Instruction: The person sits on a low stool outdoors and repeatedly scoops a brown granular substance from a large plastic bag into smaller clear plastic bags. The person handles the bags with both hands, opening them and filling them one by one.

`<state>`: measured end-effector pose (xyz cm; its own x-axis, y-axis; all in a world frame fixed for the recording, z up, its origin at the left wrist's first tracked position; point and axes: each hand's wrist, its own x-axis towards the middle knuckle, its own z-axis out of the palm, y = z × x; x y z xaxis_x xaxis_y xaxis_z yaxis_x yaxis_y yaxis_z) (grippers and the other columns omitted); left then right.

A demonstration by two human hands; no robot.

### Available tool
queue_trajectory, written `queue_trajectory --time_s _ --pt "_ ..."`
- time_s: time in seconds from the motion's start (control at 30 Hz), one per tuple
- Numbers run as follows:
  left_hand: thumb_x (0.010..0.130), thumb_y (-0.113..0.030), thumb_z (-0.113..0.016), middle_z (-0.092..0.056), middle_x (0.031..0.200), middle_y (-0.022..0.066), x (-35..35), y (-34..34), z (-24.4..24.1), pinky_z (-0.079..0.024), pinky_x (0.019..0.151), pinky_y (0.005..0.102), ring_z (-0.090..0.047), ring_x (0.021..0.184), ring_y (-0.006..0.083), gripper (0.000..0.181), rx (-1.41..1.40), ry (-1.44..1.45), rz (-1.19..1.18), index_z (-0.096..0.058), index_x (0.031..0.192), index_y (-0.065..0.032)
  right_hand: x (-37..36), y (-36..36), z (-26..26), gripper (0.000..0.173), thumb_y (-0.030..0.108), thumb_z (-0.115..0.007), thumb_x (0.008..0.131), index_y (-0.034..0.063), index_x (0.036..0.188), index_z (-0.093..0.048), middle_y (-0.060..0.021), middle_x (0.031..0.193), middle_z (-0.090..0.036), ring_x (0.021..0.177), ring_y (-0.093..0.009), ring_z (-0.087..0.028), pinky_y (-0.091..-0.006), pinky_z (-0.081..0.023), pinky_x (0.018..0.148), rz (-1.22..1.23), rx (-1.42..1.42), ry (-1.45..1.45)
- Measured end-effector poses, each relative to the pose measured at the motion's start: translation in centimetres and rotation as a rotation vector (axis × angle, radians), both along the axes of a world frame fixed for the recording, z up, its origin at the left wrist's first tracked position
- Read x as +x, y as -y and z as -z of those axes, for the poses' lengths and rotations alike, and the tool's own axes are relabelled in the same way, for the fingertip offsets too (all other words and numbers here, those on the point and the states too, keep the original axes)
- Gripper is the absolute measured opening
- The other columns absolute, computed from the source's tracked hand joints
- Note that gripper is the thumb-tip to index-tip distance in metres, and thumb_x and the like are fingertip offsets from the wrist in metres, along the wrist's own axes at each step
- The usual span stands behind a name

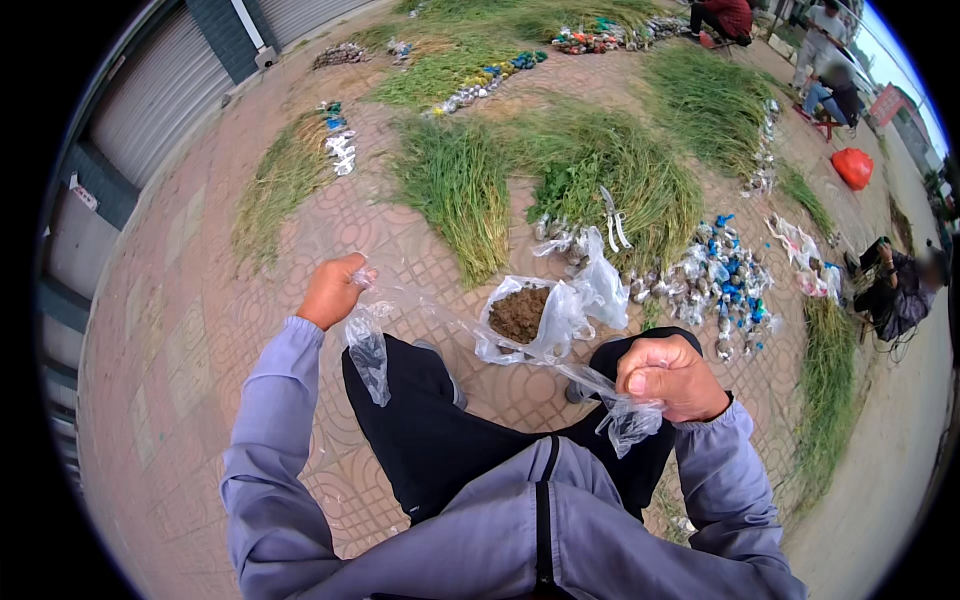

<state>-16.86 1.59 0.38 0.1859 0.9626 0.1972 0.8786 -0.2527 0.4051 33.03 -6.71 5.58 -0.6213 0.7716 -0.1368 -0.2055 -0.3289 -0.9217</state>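
Observation:
A thin clear plastic film (442, 309) is stretched between my two hands, above my knees. My left hand (335, 289) pinches its left end, and a loose crumpled piece (367, 356) hangs below that hand over my thigh. My right hand (670, 377) is closed in a fist on the other end, with a bunched tail (631, 427) dangling under it. Behind the film, on the paving between my feet, stands an open white plastic bag (491, 351) holding brown soil (519, 313). Part of the bag is seen through the film.
Pruning shears (613, 217) lie on green grass-like plants (637, 180) ahead. Bagged root bundles in clear and blue plastic (724, 277) lie to the right. More plant bunches (465, 195) spread across the paving. Several people sit or stand at right, near a red bag (852, 168).

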Motion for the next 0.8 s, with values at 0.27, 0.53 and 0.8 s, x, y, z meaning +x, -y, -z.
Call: queue_trajectory --time_s 0.27,0.53,0.8 --pt "0.088 -0.011 -0.070 -0.055 0.066 -0.0006 -7.0 -0.5 0.9 -0.042 0.060 0.0325 -0.051 0.066 0.0103 0.015 -0.028 0.453 -0.341 -0.063 0.079 -0.0016 1.5 -4.3 5.6 0.009 0.012 -0.070 0.091 0.0042 0.088 -0.068 0.0052 0.070 -0.057 0.057 -0.003 -0.044 -0.0230 -0.034 0.052 0.311 0.029 0.323" --pt "0.086 -0.013 -0.072 -0.059 0.070 -0.0011 -7.4 1.7 -2.7 -0.041 0.060 0.0300 -0.049 0.064 0.0089 0.016 -0.163 0.604 -0.445 -0.065 0.080 -0.0005 2.8 -7.5 6.2 0.014 0.014 -0.067 0.093 0.0009 0.087 -0.066 0.0046 0.070 -0.054 0.067 -0.006 -0.046 -0.0254 -0.039 0.061 0.426 0.434 0.612" --pt "0.086 -0.016 -0.073 -0.059 0.067 0.0019 4.6 0.5 -3.8 -0.044 0.059 0.0328 -0.051 0.064 0.0097 0.017 -0.246 0.513 -0.199 -0.066 0.082 -0.0009 -10.1 -8.6 3.1 0.051 0.043 -0.071 0.089 -0.0042 0.106 -0.065 -0.0093 0.093 -0.065 0.088 -0.015 -0.057 -0.0317 -0.047 0.079 0.150 0.404 0.416"
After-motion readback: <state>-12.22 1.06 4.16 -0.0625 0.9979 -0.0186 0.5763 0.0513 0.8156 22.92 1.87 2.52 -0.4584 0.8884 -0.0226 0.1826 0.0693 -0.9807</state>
